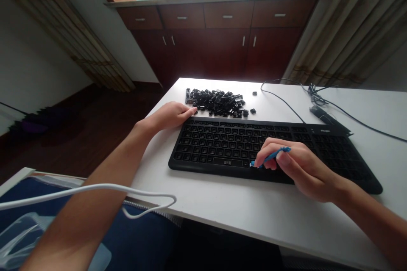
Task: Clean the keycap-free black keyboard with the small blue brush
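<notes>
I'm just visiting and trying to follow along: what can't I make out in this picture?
All in the head view:
- Part of the keyboard: hidden by the right hand.
- The middle of the blue tool: covered by that hand's fingers.
- Markings on the loose keys: too small, dark and jumbled.
- Where the black cable ends on the right: cut off by the picture's edge.

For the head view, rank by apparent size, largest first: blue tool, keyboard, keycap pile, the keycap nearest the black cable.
1. Keyboard
2. Pile
3. Blue tool, partly covered by fingers
4. Keycap
</notes>
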Demonstrator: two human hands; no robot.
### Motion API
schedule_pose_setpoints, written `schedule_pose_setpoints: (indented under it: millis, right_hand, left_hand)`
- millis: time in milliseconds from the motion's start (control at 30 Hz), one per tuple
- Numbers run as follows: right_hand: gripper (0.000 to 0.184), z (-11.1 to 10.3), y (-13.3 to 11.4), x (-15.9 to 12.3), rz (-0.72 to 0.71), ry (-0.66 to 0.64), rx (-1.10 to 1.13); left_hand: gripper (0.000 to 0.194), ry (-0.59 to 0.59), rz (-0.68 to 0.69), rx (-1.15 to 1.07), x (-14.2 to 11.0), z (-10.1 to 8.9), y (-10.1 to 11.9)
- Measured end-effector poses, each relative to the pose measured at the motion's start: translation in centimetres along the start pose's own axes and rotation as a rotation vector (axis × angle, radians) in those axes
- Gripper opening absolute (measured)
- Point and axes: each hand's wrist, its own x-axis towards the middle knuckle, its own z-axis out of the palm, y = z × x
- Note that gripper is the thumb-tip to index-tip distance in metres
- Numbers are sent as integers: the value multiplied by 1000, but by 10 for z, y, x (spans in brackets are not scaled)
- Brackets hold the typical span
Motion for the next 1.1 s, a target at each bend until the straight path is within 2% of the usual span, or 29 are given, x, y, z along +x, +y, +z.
schedule_pose_setpoints:
  millis: [167, 233, 367, 433, 567, 667, 733, 933, 1100]
  right_hand:
    - [58, 2, 6, -2, 38, 15, 44]
    - [51, 3, 5, -1, 17, 27, 21]
    - [20, 5, 3, 2, -108, 142, -133]
    - [19, 6, 3, 3, -133, 186, -177]
    - [36, 7, 3, 3, -93, 227, -212]
    - [66, 10, 4, 0, -21, 380, -209]
    - [76, 11, 5, -1, -31, 450, -193]
    - [57, 11, 4, -3, -221, 445, -379]
    - [51, 8, -1, -3, -247, 389, -224]
  left_hand:
    - [55, -5, 2, 4, 0, -1, 2]
    - [55, -5, -7, 6, -1, -1, 3]
    - [56, -3, -3, 12, -2, -2, 5]
    - [56, 0, 0, 13, -2, -2, 6]
    - [57, 1, 2, 28, -2, -2, 5]
    - [58, 3, 6, 25, -1, -2, 5]
    - [57, 3, 4, 16, -1, -2, 5]
    - [57, 5, -12, 25, -1, -2, 6]
    - [57, 6, -3, 31, -1, -2, 5]
